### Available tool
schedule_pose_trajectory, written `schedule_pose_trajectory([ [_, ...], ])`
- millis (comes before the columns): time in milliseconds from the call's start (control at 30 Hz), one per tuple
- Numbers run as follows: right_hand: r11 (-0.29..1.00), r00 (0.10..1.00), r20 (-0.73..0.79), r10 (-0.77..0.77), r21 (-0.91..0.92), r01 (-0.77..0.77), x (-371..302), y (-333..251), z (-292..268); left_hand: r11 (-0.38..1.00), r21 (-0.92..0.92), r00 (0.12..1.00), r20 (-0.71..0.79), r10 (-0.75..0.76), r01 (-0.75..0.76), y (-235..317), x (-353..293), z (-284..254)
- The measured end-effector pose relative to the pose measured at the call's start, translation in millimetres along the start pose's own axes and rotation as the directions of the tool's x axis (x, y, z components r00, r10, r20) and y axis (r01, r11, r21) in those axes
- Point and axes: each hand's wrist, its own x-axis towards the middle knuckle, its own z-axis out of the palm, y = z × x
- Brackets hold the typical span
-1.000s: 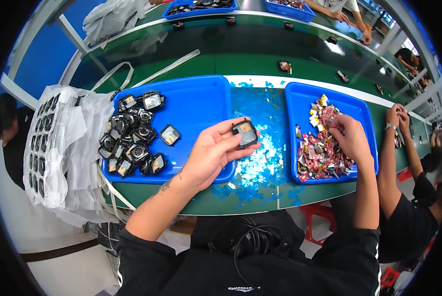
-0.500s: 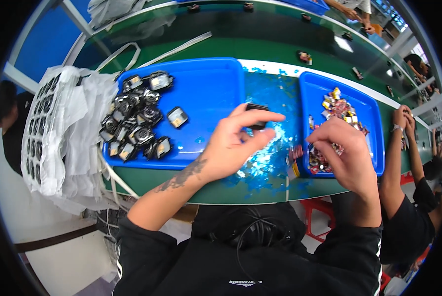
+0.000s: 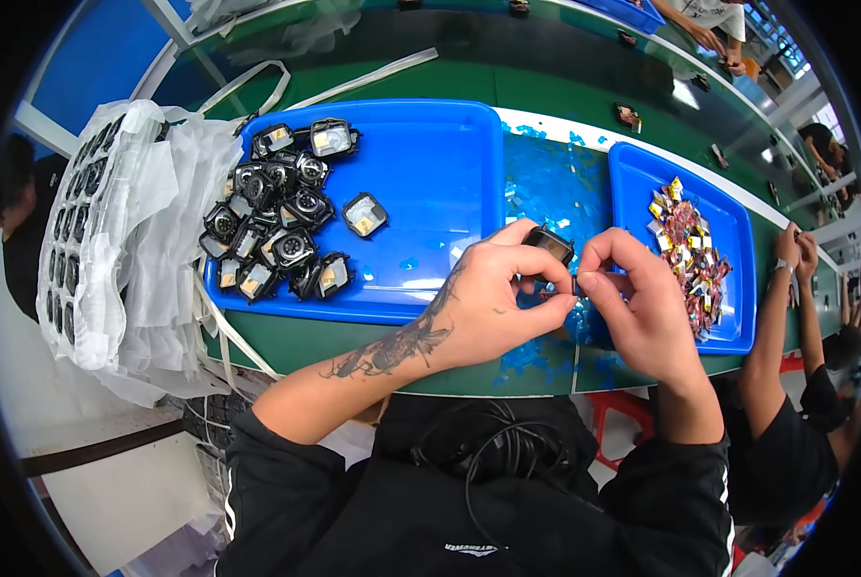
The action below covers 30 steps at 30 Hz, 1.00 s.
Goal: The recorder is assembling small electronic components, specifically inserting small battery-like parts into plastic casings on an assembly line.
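Note:
My left hand (image 3: 503,298) is closed around a black watch case (image 3: 552,246), whose dark glossy face shows above the fingers. Right against its fingertips, my right hand (image 3: 647,313) is closed in a pinch of thumb and forefinger. Whatever sits between those right fingertips is too small and covered to name. Both hands meet over the strip of table between two blue trays. The left tray (image 3: 430,212) holds a heap of black watch cases (image 3: 281,207), and one open case (image 3: 364,214) lies apart. In the right tray (image 3: 631,207) is a pile of small red, white and yellow parts (image 3: 690,255).
Blue film scraps (image 3: 546,183) litter the green table (image 3: 430,380) between the trays. Stacked white packing trays (image 3: 113,240) stand at the left. Beyond, a dark green conveyor belt (image 3: 507,58) carries scattered parts. A co-worker's arms (image 3: 786,298) are close on the right.
My right hand has moved left from over the right tray to meet my left hand. My left hand has shifted right with the watch case, now tilted. The whole view has shifted slightly.

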Motion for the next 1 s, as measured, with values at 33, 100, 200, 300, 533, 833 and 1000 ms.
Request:
schedule_pose_trajectory([
  [33, 0.987, 0.994, -0.035, -0.1, -0.13, 0.094, 0, 4, 4, 0.999, -0.016, 1.0, -0.006, -0.029, 0.029, -1, 0, 1],
  [100, 0.947, 0.978, -0.043, -0.206, -0.259, 0.188, 2, 6, 8, 0.998, -0.033, 0.998, -0.025, -0.061, 0.06, -4, 1, 1],
  [200, 0.895, 0.949, 0.061, -0.31, -0.317, 0.313, -5, -1, 8, 0.975, -0.193, 0.988, -0.088, -0.127, 0.109, -14, 3, 0],
  [300, 0.887, 0.968, 0.0, -0.252, -0.401, 0.23, -5, 13, 1, 0.948, -0.274, 0.981, -0.058, -0.186, 0.164, -21, 7, -1],
  [533, 0.953, 0.992, -0.018, -0.129, 0.273, 0.129, 2, 24, 4, 0.865, -0.458, 0.978, 0.134, -0.16, 0.205, -14, 4, -5],
  [833, 0.868, 0.937, -0.328, -0.121, 0.422, 0.26, -6, 32, 10, 0.887, -0.461, 0.999, -0.036, -0.038, 0.017, -11, 7, 1],
  [1000, 0.966, 0.897, -0.362, -0.255, -0.142, 0.217, 5, 18, 26, 0.884, -0.468, 1.0, -0.013, -0.025, 0.016, -9, 2, 7],
])
